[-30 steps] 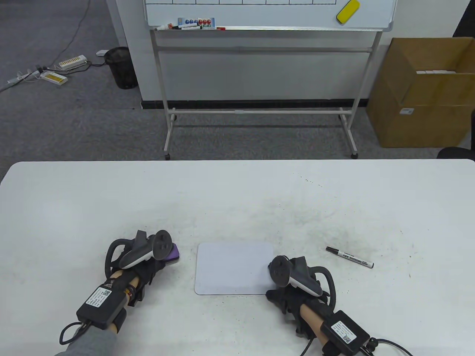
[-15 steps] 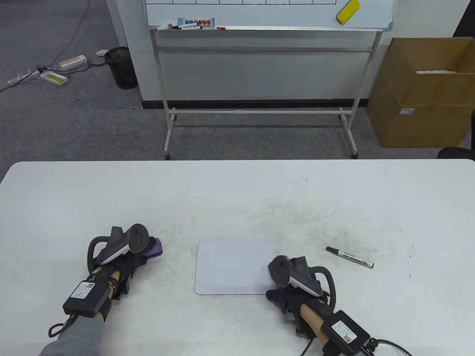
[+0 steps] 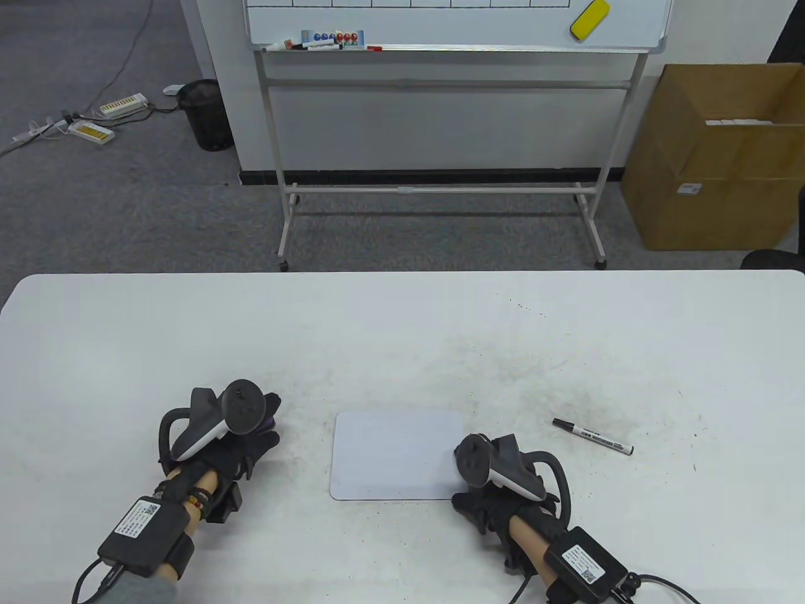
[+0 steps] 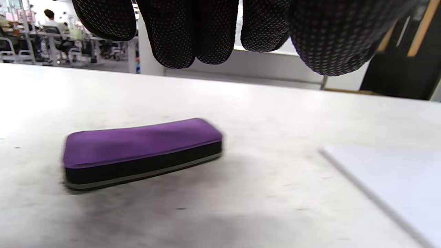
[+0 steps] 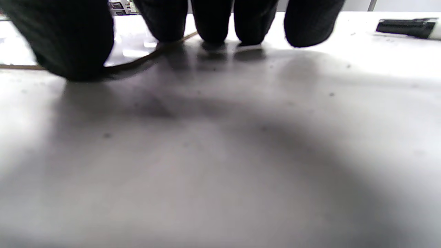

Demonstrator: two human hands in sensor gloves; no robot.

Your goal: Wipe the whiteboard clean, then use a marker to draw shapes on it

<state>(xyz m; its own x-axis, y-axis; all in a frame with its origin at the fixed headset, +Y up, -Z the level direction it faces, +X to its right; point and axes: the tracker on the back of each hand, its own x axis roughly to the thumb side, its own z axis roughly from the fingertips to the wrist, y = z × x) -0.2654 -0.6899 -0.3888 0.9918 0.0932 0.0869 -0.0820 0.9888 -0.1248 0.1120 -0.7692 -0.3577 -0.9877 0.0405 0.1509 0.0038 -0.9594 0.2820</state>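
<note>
A smudged white worktop (image 3: 402, 327) fronts grey carpet. The small whiteboard (image 3: 393, 456) lies flat, long axis left-right. Left hand (image 3: 242, 440) hovers slack-fingered over the purple eraser (image 4: 141, 151); right hand (image 3: 487, 497) rests flat, fingertips on the whiteboard's right edge; the marker (image 3: 592, 436) lies further right.

The eraser (image 4: 143, 151) has a purple top over a black band with a thin grey strip at its base. The small whiteboard (image 3: 395, 454) is plain white with a faint lilac cast. The marker (image 3: 592, 436) near the surface's right edge has a black cap and a white barrel with dark print. The surface (image 3: 402, 327) is white, smudged grey with dark specks (heaviest around the whiteboard and the marker). The left hand's fingers (image 4: 175, 41) wear black glove fabric dotted with fine pale points. The right hand's fingers (image 5: 210, 20) look plain black. Each tracker (image 3: 239, 409) is grey and white.
</note>
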